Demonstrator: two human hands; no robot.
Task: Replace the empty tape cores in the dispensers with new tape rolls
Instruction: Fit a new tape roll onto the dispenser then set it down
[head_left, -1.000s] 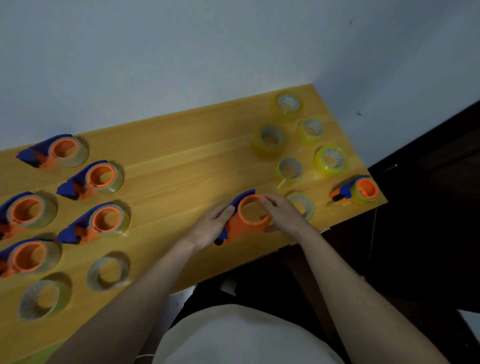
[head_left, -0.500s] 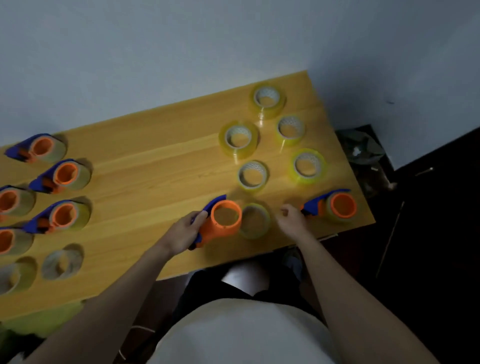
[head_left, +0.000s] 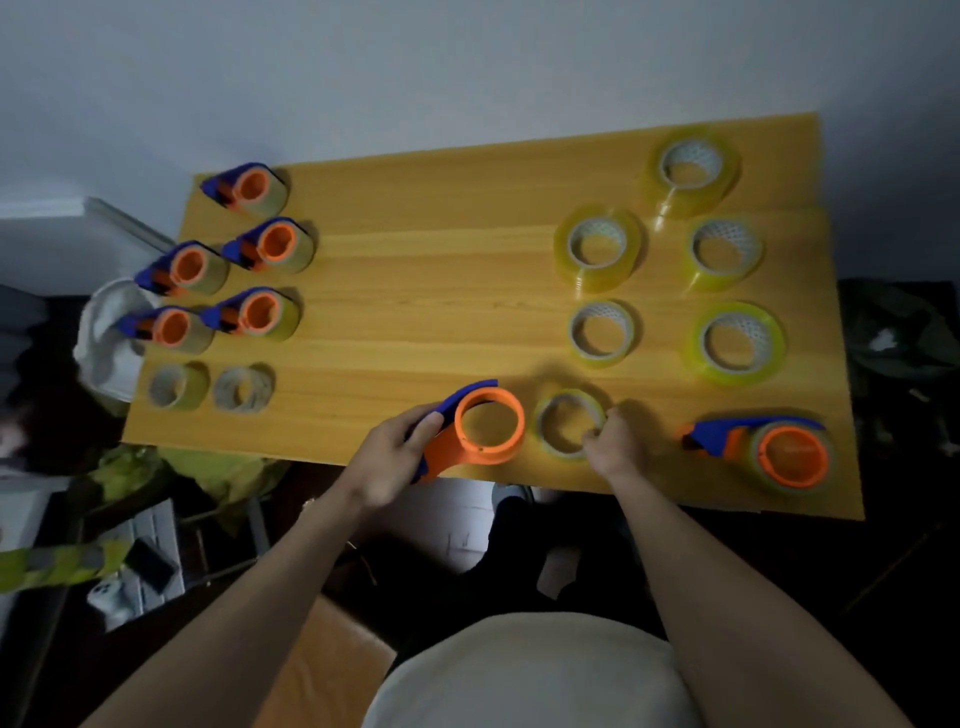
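My left hand (head_left: 395, 452) grips the handle of an orange and blue dispenser (head_left: 480, 428) at the table's front edge; its orange hub is bare. Just right of it lies a thin, nearly spent tape ring (head_left: 569, 423) flat on the table, and my right hand (head_left: 613, 447) pinches its right rim. Several fresh yellow tape rolls (head_left: 597, 249) lie at the back right. One loaded dispenser (head_left: 779, 449) lies at the front right.
Several loaded dispensers (head_left: 265, 244) sit in rows at the left of the wooden table (head_left: 441, 291). Two empty cores (head_left: 241, 389) lie in front of them. A white bag (head_left: 109, 332) hangs off the table's left edge. Clutter covers the floor below.
The ring came off the dispenser's hub and now lies beside it. My right hand went right toward the front-right dispenser, then came back onto the ring. The camera view shifted left.
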